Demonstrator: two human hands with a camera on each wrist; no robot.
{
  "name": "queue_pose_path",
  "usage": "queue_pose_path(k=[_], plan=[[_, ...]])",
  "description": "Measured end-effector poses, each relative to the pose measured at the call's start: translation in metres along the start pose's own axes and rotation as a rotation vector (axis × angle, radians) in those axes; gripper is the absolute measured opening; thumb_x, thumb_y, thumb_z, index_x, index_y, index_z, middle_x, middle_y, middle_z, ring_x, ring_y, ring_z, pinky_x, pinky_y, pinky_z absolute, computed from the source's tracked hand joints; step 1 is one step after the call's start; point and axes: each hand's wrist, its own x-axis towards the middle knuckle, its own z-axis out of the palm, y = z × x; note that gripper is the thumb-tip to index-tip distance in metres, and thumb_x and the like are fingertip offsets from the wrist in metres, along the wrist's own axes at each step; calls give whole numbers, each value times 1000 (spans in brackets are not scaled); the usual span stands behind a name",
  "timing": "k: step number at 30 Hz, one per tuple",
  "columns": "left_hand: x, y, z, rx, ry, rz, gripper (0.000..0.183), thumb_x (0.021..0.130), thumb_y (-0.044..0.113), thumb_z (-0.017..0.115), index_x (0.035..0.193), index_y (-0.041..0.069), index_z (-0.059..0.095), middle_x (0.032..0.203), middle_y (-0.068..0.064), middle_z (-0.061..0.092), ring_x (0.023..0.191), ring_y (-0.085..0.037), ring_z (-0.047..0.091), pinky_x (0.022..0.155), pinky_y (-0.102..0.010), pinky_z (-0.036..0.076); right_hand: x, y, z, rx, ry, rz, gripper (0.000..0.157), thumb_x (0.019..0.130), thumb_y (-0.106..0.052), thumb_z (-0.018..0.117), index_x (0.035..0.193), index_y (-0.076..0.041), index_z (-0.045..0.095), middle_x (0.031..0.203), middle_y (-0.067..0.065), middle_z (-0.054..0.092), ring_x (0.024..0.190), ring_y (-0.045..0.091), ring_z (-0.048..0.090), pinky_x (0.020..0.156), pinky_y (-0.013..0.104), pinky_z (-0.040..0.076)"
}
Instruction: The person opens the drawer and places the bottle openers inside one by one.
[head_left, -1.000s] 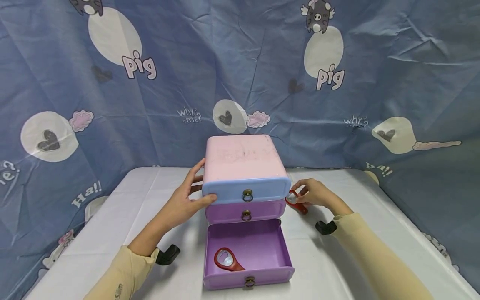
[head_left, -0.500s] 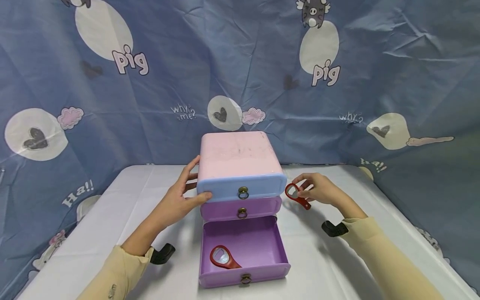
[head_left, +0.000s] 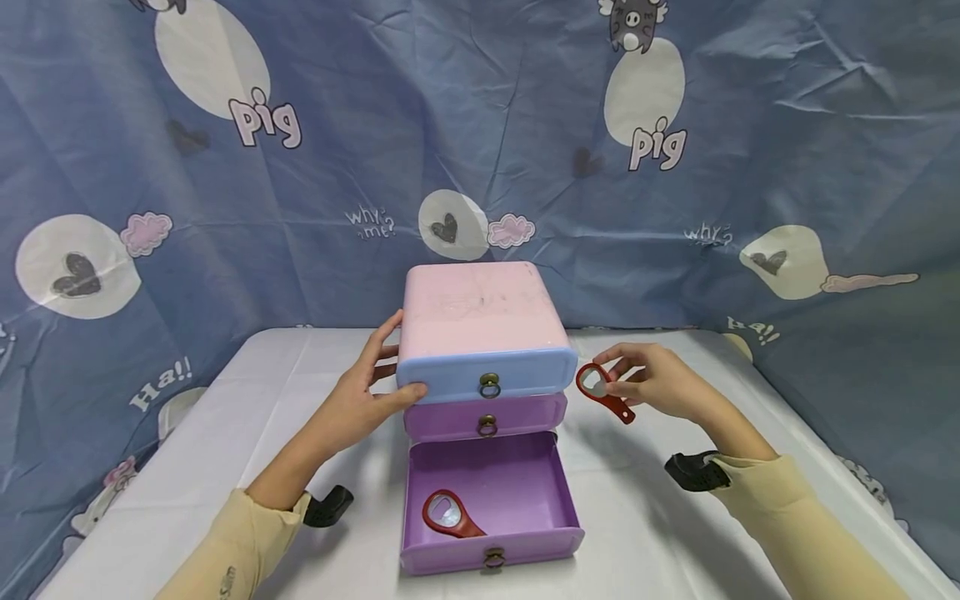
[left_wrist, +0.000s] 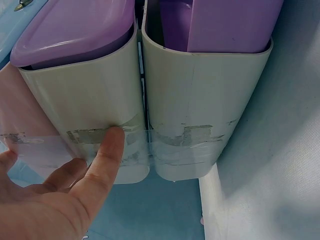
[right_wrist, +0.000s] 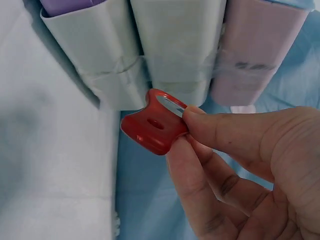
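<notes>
A small drawer cabinet (head_left: 480, 308) with a pink top stands on the table in the head view. My left hand (head_left: 356, 412) rests on its left side, fingers fairly straight, thumb at the front of the blue top drawer (head_left: 450, 381). In the left wrist view, the fingertip (left_wrist: 116, 135) touches the taped side wall. Right of the cabinet, my right hand (head_left: 663, 383) pinches a red magnifying glass (head_left: 619, 408) between thumb and fingers. The open bottom purple drawer (head_left: 517, 492) contains another red magnifying glass (head_left: 468, 526), lying flat.
The purple middle drawer (head_left: 442, 419) is closed. White cloth (head_left: 637, 533) covers the table, and a blue printed curtain (head_left: 337, 275) hangs behind it. Clear tape (right_wrist: 117, 75) joins the cabinet's tiers in the right wrist view.
My right hand has moved slightly to the right, away from the cabinet, with the magnifying glass between its fingers. The left hand keeps its place on the cabinet.
</notes>
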Motion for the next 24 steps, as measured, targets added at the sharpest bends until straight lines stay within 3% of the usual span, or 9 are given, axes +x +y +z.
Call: queue_pose_path(k=[4,11,24], plan=[[1,-1,0,5,0,-5,100,99,39,79,168,56,10,170,-18,34,153,-48,43,106,-64,56,-9,-4,-1,0,-14,-10,39,97,-4,76,134,2,68,104,15,72,85,19,78,76,32,66],[1,-1,0,4,3,-6,98,98,39,79,165,63,11,170,-17,34,153,-47,43,106,-64,55,-23,-14,1,-14,-25,-36,38,96,-6,78,133,-1,69,102,11,72,81,15,76,74,29,64],[0,1,1,-9,3,-6,98,98,37,80,165,62,12,170,-17,35,153,-47,44,107,-63,55,-39,-28,10,13,-101,-105,37,95,-3,77,131,-3,70,100,10,71,83,14,75,74,29,65]])
